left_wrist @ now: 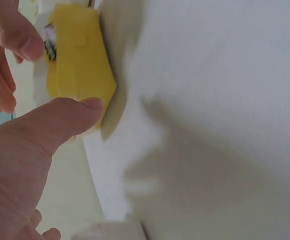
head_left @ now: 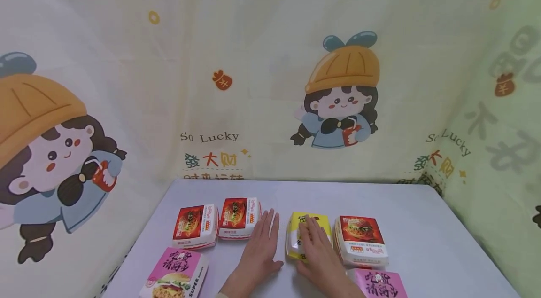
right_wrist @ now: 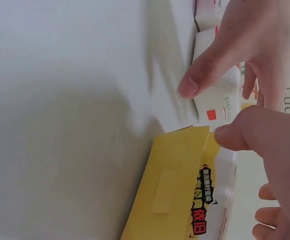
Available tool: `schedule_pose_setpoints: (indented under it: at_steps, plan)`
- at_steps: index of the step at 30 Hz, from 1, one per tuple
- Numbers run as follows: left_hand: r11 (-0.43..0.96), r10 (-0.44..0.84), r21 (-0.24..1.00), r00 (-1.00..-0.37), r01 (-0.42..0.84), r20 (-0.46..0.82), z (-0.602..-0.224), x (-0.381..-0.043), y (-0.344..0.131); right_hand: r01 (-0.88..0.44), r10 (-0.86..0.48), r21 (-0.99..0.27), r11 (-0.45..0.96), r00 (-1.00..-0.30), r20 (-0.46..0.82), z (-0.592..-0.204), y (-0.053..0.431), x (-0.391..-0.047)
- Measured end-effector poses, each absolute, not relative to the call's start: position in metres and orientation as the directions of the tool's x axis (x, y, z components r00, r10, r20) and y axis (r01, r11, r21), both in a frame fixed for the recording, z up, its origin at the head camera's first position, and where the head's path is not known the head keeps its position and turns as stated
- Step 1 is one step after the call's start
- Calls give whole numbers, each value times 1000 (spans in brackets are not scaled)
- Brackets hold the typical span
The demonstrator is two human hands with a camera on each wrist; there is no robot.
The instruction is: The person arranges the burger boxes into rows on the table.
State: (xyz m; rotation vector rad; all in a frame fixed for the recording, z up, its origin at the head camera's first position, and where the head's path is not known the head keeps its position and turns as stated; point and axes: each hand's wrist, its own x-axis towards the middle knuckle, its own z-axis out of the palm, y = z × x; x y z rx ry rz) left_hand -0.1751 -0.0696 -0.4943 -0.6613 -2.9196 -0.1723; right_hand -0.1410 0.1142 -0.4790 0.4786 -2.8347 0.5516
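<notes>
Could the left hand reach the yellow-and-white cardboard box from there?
Probably yes: only bare white tabletop lies between the left hand and the box, though the right hand partly covers its top.

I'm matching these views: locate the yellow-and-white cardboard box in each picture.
Head: the yellow-and-white cardboard box, low, just right of centre.
Left wrist: box, upper left.
Right wrist: box, bottom, right of centre.
Shared landmark: the person's bare left hand.

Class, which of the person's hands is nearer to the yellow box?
The right hand: it is over the yellow box. The left hand is to the box's left, with a gap showing in the head view.
</notes>
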Motion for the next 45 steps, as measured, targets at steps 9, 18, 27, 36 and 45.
schedule_pose_setpoints:
  at_steps: [9, 18, 27, 36, 45]
  plan:
    - [907, 365, 137, -906, 398, 215, -487, -183, -100, -452, -337, -336, 826, -874, 350, -473, 101, -149]
    - [920, 325, 162, -927, 356, 189, -481, -195, -124, -501, -380, -251, 828, -832, 404, -471, 91, -156]
    - [936, 259, 202, -953, 287, 156, -477, -203, -140, -502, -432, -211, 839, -850, 302, -471, 78, -166]
    - [934, 279, 197, -953, 298, 120, -480, -211, -153, -498, -460, -163, 852, -860, 222, -472, 62, -172]
    - [943, 278, 169, -958, 286, 69, -477, -221, -162, -503, -464, -161, 849, -856, 228, -468, 45, -180]
